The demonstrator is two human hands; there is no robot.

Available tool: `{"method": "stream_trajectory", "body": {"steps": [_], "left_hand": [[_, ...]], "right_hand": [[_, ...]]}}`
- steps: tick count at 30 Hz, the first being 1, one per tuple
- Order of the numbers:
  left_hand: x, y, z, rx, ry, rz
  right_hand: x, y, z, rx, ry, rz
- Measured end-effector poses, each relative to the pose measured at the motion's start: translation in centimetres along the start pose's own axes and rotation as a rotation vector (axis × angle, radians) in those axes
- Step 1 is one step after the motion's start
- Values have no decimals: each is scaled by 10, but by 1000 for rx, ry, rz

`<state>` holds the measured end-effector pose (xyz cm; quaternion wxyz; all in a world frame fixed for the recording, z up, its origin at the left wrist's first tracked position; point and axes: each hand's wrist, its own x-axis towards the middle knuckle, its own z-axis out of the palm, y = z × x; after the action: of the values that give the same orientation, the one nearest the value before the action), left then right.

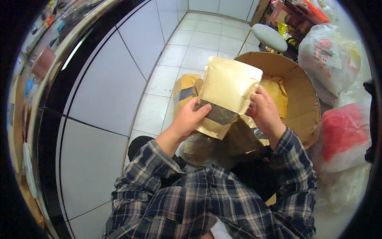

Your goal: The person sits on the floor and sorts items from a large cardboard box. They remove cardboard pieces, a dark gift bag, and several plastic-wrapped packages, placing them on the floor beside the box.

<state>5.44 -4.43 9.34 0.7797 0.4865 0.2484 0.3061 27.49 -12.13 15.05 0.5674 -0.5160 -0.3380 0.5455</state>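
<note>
Between my two hands is a kraft-paper pouch (229,80) with a dark clear window strip (219,113) across its lower part; something dark shows through it. My left hand (189,118) grips the pouch's lower left side, thumb over the window. On the right side, my right hand (264,109) pinches the edge with its fingers partly hidden behind. Beneath the pouch, a clear plastic bag (197,148) with brownish contents is near my lap. Another kraft pouch (183,89) with a dark band stands behind my left hand.
A large cardboard box (301,101) on the right holds a yellowish-brown packet (277,92). Filled plastic bags (328,59) and a red-and-white bag (343,134) crowd the right side. Pale cabinet doors (104,80) line the left, under a cluttered counter (44,62). A rounded grey object (270,37) sits beyond the box.
</note>
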Motion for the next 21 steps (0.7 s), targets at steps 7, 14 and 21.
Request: {"method": "stream_trajectory", "body": {"steps": [7,14,21], "left_hand": [[-34,-32,-16,72,293,40],[-48,-53,-29,-15,320,-66],[-47,-55,-19,-118,370,-199]], "right_hand": [[-11,86,43,-382,-86,85],[-18,137,40,-167,-22,197],[-31,139,26,19,-77,278]]}}
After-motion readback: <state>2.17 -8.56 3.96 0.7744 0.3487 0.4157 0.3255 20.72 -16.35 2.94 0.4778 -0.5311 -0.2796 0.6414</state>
